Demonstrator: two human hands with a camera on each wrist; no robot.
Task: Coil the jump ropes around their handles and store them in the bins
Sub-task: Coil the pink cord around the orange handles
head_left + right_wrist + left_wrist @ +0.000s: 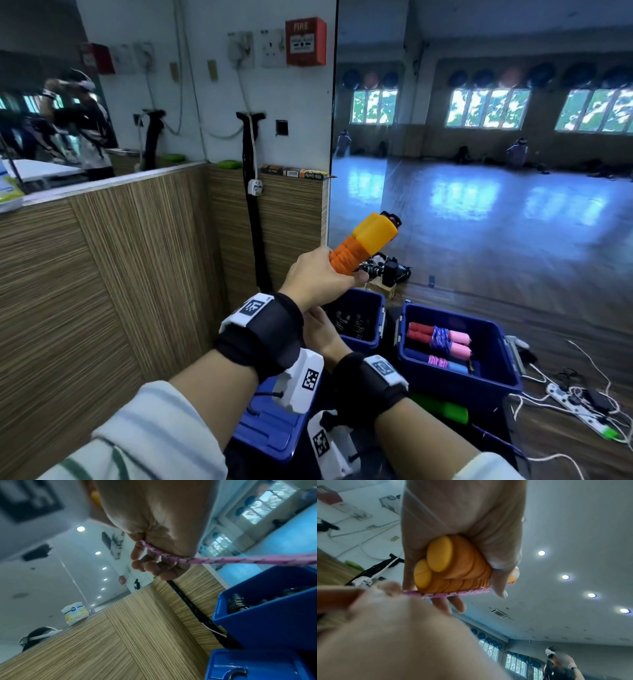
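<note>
orange handles (363,241), pink speckled rope (223,560), blue bins (459,377)

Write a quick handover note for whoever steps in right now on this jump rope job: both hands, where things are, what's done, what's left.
Left hand: grips the two orange handles together, raised above the bins.
Right hand: beneath the left one, grips the pink rope, which runs along the underside of the handles.
Done: the right blue bin already holds coiled ropes, one bundle with red and pink handles. The left blue bin holds dark items, too dim to name.
Left: no wraps show on the orange pair yet; coil the pink rope round it, then bin it. A green handle lies outside, in front of the right bin.
</note>
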